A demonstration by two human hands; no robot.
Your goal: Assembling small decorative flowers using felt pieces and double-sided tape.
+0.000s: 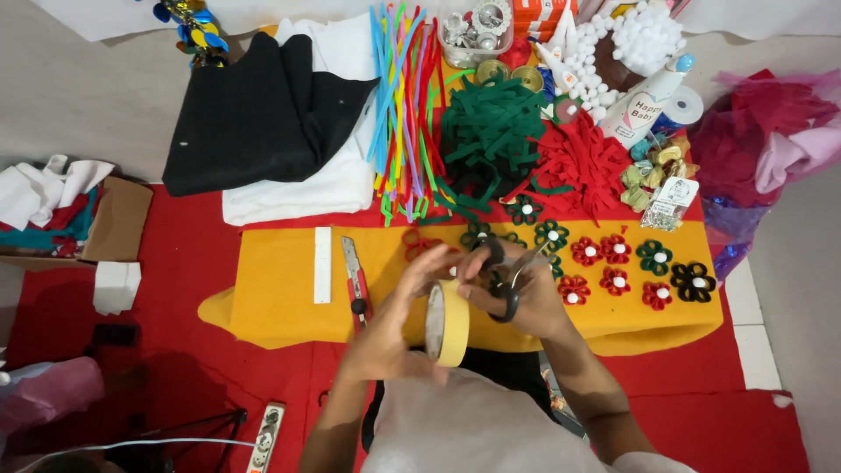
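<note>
Head view: clear tub (476,35) holds silver trinkets (480,19) (shiny).

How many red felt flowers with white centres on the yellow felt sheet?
5 red felt flowers with white centres. Upper row: two. Lower row: three. More may hide behind the left hand and right hand.

Open yellow felt (280,302) left of the hands, broken only by a white strip (322,264) and a box cutter (355,280). Felt flowers (613,263) crowded the right. Far side blocked by pipe cleaners (403,105), green strips (491,131), black cloth (263,114).
</note>
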